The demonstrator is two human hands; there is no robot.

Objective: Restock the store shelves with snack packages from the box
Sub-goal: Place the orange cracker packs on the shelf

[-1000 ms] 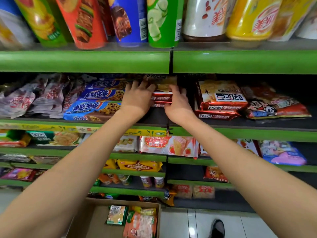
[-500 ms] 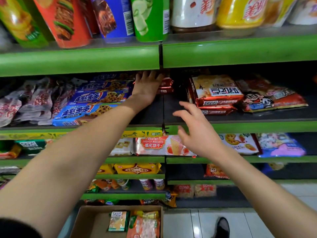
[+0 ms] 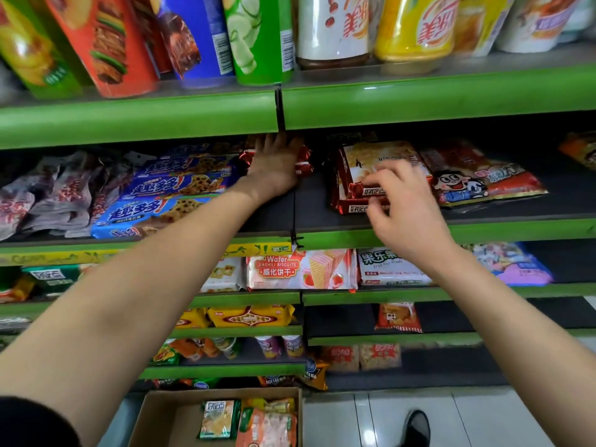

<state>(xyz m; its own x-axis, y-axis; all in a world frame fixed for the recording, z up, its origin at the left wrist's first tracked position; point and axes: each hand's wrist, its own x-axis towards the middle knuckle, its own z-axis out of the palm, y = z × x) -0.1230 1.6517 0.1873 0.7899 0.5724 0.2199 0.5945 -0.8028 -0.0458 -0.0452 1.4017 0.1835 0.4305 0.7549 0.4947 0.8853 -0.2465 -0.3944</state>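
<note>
Head view, left hand (image 3: 274,166): I'm pressing flat, fingers straight, on a red snack pack (image 3: 303,162) deep on the shelf (image 3: 371,221).
Right hand (image 3: 403,204): fingers loosely curled, hovering before two stacked red packs (image 3: 351,191).
Box (image 3: 161,417): sitting on the floor below, holding two visible packages (image 3: 251,421).

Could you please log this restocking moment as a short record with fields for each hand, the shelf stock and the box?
left hand: flat on the red snack packs, deep on the shelf
right hand: fingers curled at the red biscuit stack; grip unclear
left of the hands: blue cookie packs
box: on the floor below, packages inside
</note>
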